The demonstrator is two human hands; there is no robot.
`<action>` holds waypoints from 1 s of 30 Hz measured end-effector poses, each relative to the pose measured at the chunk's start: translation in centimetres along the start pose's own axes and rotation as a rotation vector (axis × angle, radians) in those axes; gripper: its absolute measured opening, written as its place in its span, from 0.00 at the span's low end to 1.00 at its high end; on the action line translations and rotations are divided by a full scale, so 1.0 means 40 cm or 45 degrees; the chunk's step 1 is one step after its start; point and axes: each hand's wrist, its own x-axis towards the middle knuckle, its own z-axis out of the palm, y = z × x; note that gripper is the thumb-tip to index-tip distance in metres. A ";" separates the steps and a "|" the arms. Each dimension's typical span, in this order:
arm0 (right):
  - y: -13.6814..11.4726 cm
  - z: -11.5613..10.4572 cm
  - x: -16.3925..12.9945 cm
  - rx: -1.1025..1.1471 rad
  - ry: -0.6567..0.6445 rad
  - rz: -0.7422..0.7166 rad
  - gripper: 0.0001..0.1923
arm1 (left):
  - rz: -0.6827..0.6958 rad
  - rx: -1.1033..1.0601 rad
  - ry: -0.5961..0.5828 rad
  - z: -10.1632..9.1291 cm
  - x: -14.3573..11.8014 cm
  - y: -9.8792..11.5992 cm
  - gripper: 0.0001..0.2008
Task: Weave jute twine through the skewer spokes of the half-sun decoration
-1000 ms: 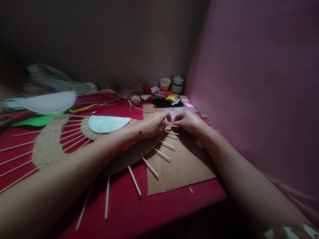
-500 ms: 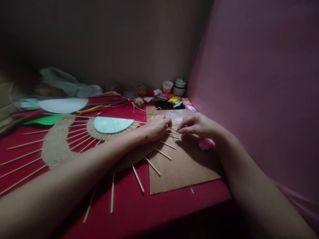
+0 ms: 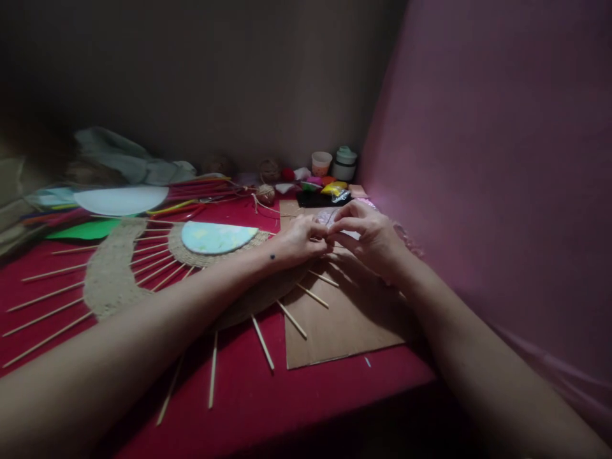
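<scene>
A half-round woven twine piece [image 3: 117,274] with thin wooden sticks [image 3: 291,319] fanning outward lies in front of me, and a pale blue-green half disc [image 3: 217,237] forms its centre. My left hand [image 3: 303,241] is closed at the right edge of the weave, fingers curled around the stick ends there. Close beside it, fingertips nearly meeting, my right hand [image 3: 368,233] is pinched. Whatever is between its fingers is too small and dim to make out. My left forearm hides much of the lower weave.
A brown cardboard sheet [image 3: 344,331] lies under the right side on the red tabletop [image 3: 325,408]. Along the back are a twine ball [image 3: 265,194], a paper cup [image 3: 321,164], a lidded jar [image 3: 345,164] and coloured packets [image 3: 335,188]. A white half disc [image 3: 122,201] sits at left.
My right hand has moved left and slightly up to my left hand, its fingers pinching closer in. My left hand has shifted slightly, and its fingers look more curled.
</scene>
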 end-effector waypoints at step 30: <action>-0.017 0.023 -0.022 0.075 -0.402 0.203 0.08 | -0.512 -0.538 -0.018 -0.050 -0.150 0.075 0.07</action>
